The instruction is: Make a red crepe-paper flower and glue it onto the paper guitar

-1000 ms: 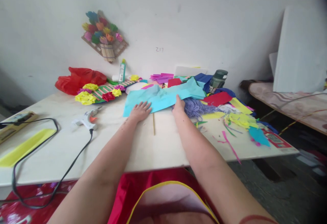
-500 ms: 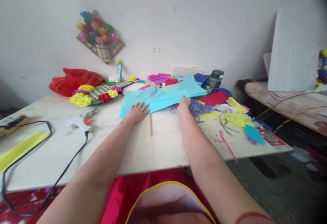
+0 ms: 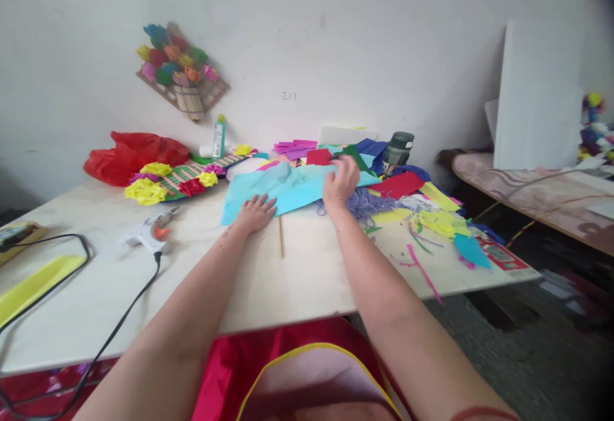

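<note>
A sheet of light blue crepe paper [image 3: 297, 194] lies across the middle of the table. My left hand [image 3: 256, 212] rests flat on its lower left part, fingers spread. Above the paper's right half is my right hand [image 3: 341, 183], lifted, its fingers loosely bent and thumb apart, with nothing visible in it; the fingertips are slightly blurred. A thin wooden stick [image 3: 281, 238] pokes out from beneath the paper's near edge. Behind the right hand lies a dark green piece of paper [image 3: 361, 157], and a heap of purple yarn-like strands [image 3: 367, 205] is beside the wrist.
A white glue gun [image 3: 149, 232] with a black cord lies at left, near a yellow paper strip [image 3: 41, 285]. Farther back are a flower-trimmed green panel [image 3: 180, 179], red plastic [image 3: 139, 157], a glue bottle [image 3: 219, 138] and a dark jar [image 3: 399, 151]. Paper scraps [image 3: 444, 222] cover the right side.
My right hand has let go of the paper's near right edge and risen up and back over it. The paper's raised right side has dropped, uncovering dark green paper behind. My left hand stays put.
</note>
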`<move>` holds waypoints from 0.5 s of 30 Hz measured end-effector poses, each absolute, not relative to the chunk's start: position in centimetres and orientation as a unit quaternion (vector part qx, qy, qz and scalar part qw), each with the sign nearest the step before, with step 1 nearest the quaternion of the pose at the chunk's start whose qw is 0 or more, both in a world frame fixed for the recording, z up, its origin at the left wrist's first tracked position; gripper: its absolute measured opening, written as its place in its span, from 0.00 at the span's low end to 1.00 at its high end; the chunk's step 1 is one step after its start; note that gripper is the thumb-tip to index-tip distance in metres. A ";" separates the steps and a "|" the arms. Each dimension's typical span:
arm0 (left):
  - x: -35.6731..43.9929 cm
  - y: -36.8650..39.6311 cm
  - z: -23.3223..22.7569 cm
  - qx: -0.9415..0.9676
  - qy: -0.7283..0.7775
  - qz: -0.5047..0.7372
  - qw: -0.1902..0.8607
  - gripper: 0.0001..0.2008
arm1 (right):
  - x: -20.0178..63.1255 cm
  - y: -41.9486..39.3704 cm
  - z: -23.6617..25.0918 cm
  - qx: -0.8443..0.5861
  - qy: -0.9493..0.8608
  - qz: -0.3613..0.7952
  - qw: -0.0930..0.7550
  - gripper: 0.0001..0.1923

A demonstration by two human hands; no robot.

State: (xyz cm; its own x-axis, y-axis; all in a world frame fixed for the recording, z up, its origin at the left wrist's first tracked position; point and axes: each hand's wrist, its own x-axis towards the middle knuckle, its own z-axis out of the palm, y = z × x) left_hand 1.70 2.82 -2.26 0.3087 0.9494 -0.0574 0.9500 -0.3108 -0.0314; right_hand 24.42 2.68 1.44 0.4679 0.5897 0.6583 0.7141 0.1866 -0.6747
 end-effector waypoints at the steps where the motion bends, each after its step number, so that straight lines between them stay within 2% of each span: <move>1: 1.7 2.9 -2.3 0.809 0.587 -0.034 0.002 0.29 | 23.7 2.3 1.6 -0.630 -0.589 -0.026 0.506 0.15; 5: 1.6 3.2 -2.6 0.808 0.589 -0.031 0.001 0.29 | 22.3 1.6 0.6 -0.579 -0.769 0.056 0.265 0.11; 7: 1.5 3.4 -2.6 0.805 0.592 -0.032 0.007 0.29 | 22.6 1.4 -0.6 -0.582 -0.784 0.042 0.211 0.11; 15: 1.5 3.2 -2.5 0.809 0.586 -0.042 0.002 0.30 | 24.3 2.7 -2.8 -0.580 -0.797 -0.074 0.149 0.24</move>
